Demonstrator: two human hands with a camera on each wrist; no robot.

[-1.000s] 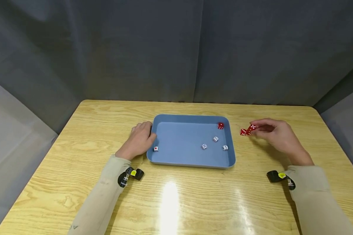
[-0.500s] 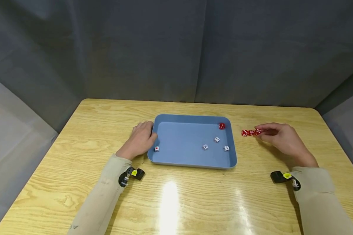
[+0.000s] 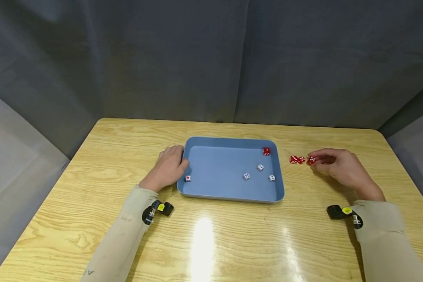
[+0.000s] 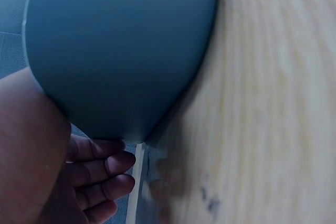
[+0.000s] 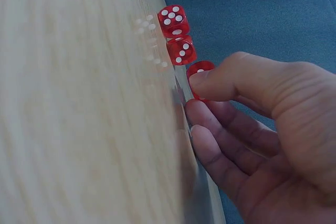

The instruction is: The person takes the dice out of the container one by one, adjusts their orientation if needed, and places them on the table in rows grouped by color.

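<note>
A blue tray [image 3: 229,140] sits mid-table. Inside it lie one red die [image 3: 266,151], three white dice [image 3: 260,167] and, near its left wall, a white die with a red spot [image 3: 188,178]. Right of the tray, three red dice stand in a row on the table [image 3: 293,159]. My right hand [image 3: 316,160] pinches the rightmost red die [image 5: 199,68] between thumb and finger; the other two [image 5: 174,20] stand free. My left hand [image 3: 172,163] rests on the table against the tray's left wall [image 4: 121,51], fingers [image 4: 100,165] loosely curled, holding nothing.
The wooden table [image 3: 211,235] has rounded corners and a glare patch near the front. Grey curtains close in the back and both sides. Small black wrist cameras [image 3: 158,208] sit on both beige sleeves.
My right hand has lowered the third red die from above the other two onto the table, to their right. The left hand and tray have not moved.
</note>
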